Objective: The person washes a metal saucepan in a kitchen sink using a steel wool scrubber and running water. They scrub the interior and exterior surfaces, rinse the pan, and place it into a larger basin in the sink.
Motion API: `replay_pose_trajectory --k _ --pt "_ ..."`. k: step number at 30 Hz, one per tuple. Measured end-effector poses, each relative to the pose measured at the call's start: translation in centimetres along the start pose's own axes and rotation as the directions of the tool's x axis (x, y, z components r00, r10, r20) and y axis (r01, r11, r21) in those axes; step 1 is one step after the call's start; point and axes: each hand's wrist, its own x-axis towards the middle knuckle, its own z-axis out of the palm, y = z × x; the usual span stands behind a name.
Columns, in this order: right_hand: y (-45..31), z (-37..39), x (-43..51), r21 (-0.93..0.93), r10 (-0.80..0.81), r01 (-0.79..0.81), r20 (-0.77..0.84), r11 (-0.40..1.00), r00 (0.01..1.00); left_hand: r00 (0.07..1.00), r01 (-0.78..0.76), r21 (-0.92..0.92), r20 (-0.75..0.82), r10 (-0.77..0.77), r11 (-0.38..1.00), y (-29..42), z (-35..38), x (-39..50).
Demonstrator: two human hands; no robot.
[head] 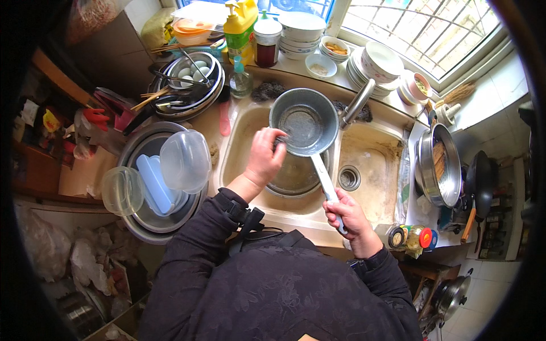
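Note:
A grey long-handled metal saucepan (303,121) is held tilted over the left sink basin (239,140), its inside facing me. My right hand (349,215) is wrapped around the lower part of its pale handle (325,179). At the pan's lower left rim, my left hand (266,155) pinches a dark scouring pad (281,140), slightly blurred and partly covered by the fingers. Below the pan, a round metal bowl (294,189) sits in the left basin, largely hidden. The faucet (358,104) rises just right of the pan.
Nested basins (128,160) with plastic containers stand left. Behind them are stacked pans with eggs (198,70). Bowls (300,32), plates (379,64) and a yellow pump bottle (239,32) line the windowsill. A steel steamer (452,166) and jars (411,236) are right.

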Motion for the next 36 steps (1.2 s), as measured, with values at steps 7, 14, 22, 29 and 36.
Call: replay_pose_trajectory --k 7,14,22,29,36 --pt "-0.1 1.2 0.7 -0.153 0.014 -0.018 -0.028 0.988 1.000 0.948 -0.184 -0.024 0.260 0.184 0.983 2.3 2.7 -0.3" --pt "0.4 1.8 1.2 -0.222 0.037 -0.050 -0.059 0.974 0.998 0.878 -0.283 -0.051 0.389 0.280 0.958 2.2 4.4 0.9" --pt "0.7 1.5 0.7 -0.289 0.046 -0.065 -0.072 0.955 0.996 0.855 -0.278 -0.013 0.452 0.253 0.961 1.6 4.8 0.9" --pt "-0.3 1.8 0.4 -0.380 -0.024 -0.020 -0.111 0.925 0.994 0.899 -0.322 0.000 0.315 0.305 0.947 2.6 6.1 2.6" --pt "-1.1 1.9 -0.1 -0.395 -0.074 0.018 -0.127 0.918 0.989 0.928 -0.317 0.000 0.206 0.310 0.948 4.0 7.2 3.7"
